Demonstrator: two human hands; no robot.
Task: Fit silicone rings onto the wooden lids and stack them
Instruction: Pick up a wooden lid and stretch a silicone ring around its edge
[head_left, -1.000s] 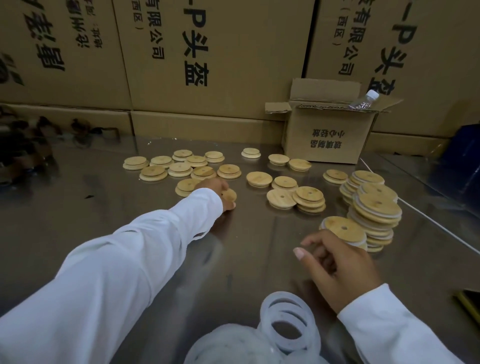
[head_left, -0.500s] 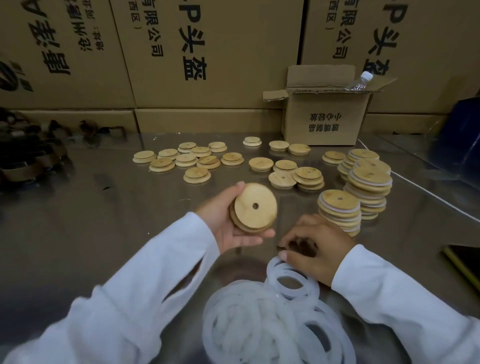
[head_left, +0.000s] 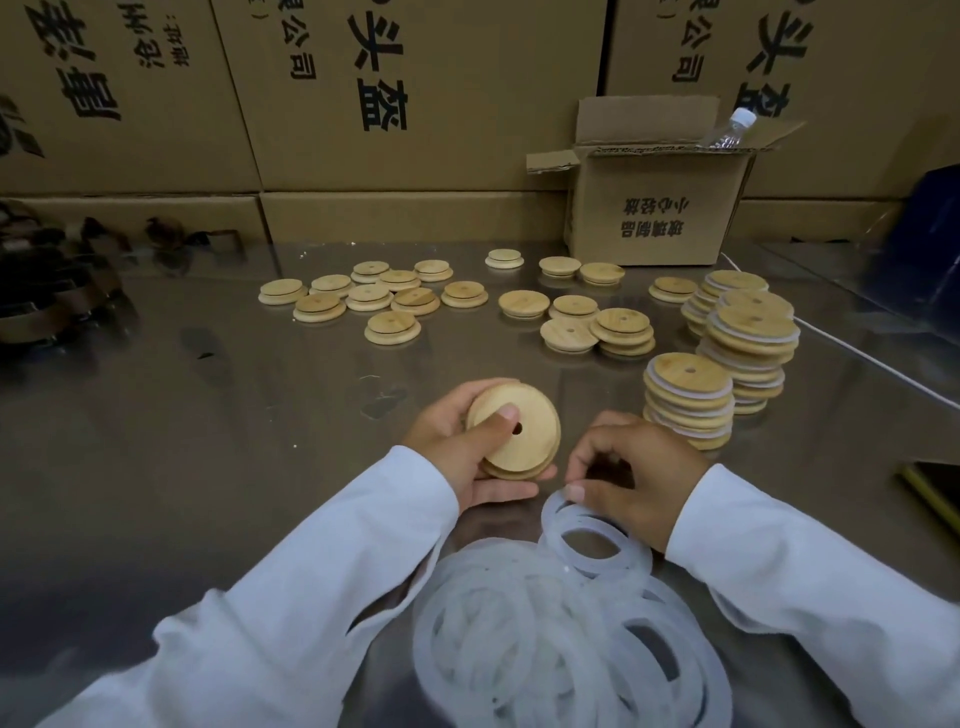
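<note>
My left hand (head_left: 462, 457) holds a round wooden lid (head_left: 519, 434) with a small centre hole, thumb pressed on its face. Just to its right, my right hand (head_left: 631, 478) pinches the rim of a translucent white silicone ring (head_left: 592, 540) lying at the top of a pile of rings (head_left: 561, 644). Stacks of ringed lids (head_left: 688, 397) stand to the right. Loose bare lids (head_left: 392, 327) lie scattered across the far side of the steel table.
A small open cardboard box (head_left: 657, 208) with a plastic bottle (head_left: 727, 127) in it stands at the back right, against a wall of large cartons (head_left: 415, 93). Dark items (head_left: 47, 291) sit at the far left. A white cable (head_left: 883, 364) runs along the right.
My left hand picked a lid from the scattered group and brought it close, thumb now on its face. My right hand left the stack, dropped to the ring pile and took hold of a ring.
</note>
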